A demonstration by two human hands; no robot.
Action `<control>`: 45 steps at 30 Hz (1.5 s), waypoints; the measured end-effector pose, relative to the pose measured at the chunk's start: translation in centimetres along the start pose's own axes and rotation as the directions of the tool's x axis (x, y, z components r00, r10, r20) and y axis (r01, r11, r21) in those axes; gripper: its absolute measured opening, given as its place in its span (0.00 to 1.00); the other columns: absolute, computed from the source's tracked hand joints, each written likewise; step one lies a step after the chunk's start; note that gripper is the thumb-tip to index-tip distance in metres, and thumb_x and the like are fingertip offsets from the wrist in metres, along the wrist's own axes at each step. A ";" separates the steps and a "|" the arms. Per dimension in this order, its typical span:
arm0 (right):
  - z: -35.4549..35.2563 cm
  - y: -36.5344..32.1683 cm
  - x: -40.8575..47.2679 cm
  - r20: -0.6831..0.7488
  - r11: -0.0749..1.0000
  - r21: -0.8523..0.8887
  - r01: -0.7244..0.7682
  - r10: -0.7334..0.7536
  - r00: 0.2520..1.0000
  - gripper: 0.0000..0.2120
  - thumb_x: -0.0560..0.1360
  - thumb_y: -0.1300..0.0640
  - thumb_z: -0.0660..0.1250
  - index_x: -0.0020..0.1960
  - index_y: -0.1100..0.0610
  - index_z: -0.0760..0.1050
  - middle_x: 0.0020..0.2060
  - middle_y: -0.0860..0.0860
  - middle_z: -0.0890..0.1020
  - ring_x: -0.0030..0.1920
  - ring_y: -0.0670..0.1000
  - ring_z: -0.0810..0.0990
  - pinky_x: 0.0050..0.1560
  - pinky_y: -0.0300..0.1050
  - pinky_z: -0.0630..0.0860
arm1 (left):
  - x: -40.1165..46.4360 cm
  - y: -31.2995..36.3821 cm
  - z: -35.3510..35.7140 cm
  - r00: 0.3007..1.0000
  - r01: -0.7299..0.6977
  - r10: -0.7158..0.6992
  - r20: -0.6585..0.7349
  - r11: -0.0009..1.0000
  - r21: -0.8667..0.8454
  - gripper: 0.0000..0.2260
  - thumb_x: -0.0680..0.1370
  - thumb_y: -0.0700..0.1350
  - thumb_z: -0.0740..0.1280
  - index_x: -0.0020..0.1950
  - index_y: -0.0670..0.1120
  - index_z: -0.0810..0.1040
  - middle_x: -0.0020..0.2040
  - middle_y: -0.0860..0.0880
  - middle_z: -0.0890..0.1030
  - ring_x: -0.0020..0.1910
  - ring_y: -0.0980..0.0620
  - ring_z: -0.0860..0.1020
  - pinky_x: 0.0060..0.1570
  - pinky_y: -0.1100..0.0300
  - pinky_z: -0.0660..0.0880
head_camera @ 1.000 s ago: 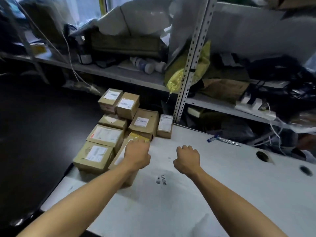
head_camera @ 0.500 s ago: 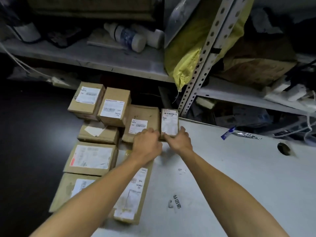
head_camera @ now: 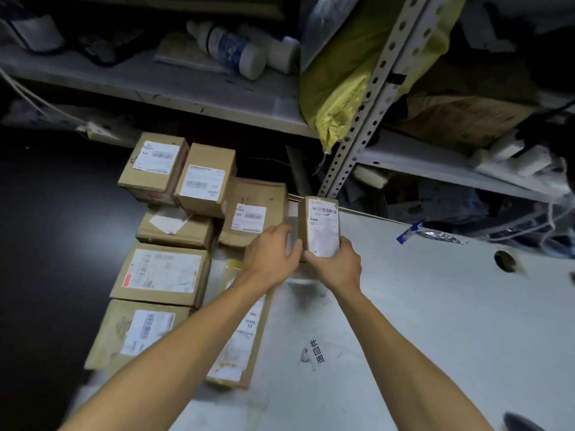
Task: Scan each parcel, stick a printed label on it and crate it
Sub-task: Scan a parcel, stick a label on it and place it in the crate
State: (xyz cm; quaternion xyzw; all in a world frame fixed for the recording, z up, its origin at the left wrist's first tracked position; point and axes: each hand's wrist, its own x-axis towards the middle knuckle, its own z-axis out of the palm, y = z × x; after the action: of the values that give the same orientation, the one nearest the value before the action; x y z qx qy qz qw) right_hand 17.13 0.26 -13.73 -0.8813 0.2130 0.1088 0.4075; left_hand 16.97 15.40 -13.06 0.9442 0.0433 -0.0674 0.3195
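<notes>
A small narrow cardboard parcel (head_camera: 322, 225) with a white barcode label is tilted up off the white table (head_camera: 435, 306). My right hand (head_camera: 334, 264) grips its near end from below. My left hand (head_camera: 270, 253) holds its left side, fingers curled against it. Several other labelled cardboard parcels (head_camera: 161, 275) lie in a cluster at the table's left end, among them a long flat one (head_camera: 239, 346) under my left forearm.
A metal shelf rack (head_camera: 373, 98) stands behind the table, holding a yellow bag (head_camera: 339, 85), white bottles (head_camera: 230, 48) and clutter. A blue and silver wrapper (head_camera: 429, 234) lies on the table near a round cable hole (head_camera: 505, 261). Dark floor is at the left.
Both hands have reached forward to the small narrow parcel, taken hold of it and raised its near end off the table.
</notes>
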 end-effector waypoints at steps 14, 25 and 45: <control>-17.8 27.5 -15.8 -0.599 0.973 -0.037 -0.227 0.160 0.784 0.20 0.77 0.45 0.70 0.65 0.52 0.74 0.58 0.52 0.75 0.60 0.55 0.68 0.62 0.52 0.65 | -15.3 15.1 16.7 0.786 0.487 0.004 0.619 0.613 -0.622 0.27 0.76 0.42 0.75 0.70 0.52 0.66 0.61 0.44 0.81 0.53 0.46 0.84 0.38 0.53 0.83; -26.8 38.7 -14.6 -0.057 0.757 0.326 -0.567 0.614 0.787 0.15 0.76 0.49 0.70 0.54 0.61 0.79 0.44 0.56 0.83 0.44 0.55 0.81 0.51 0.51 0.79 | -20.1 20.5 23.3 0.801 0.467 -0.040 0.598 0.666 -0.581 0.29 0.76 0.42 0.75 0.73 0.51 0.66 0.60 0.45 0.82 0.53 0.46 0.84 0.46 0.44 0.84; -28.6 21.3 -15.1 0.165 0.940 0.331 -0.080 0.025 0.986 0.12 0.75 0.52 0.69 0.39 0.60 0.82 0.30 0.53 0.85 0.33 0.53 0.86 0.44 0.51 0.84 | -16.5 17.4 18.9 0.919 0.389 -0.223 0.324 0.641 -0.661 0.32 0.74 0.43 0.77 0.73 0.58 0.65 0.59 0.47 0.80 0.55 0.46 0.82 0.51 0.46 0.83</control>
State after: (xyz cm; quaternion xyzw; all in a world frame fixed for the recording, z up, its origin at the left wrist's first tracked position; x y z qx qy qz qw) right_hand -5.60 -29.58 -4.07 -0.7813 0.2189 0.1513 0.5646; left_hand 1.00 -10.59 -14.97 0.7109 0.1916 -0.1990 0.6467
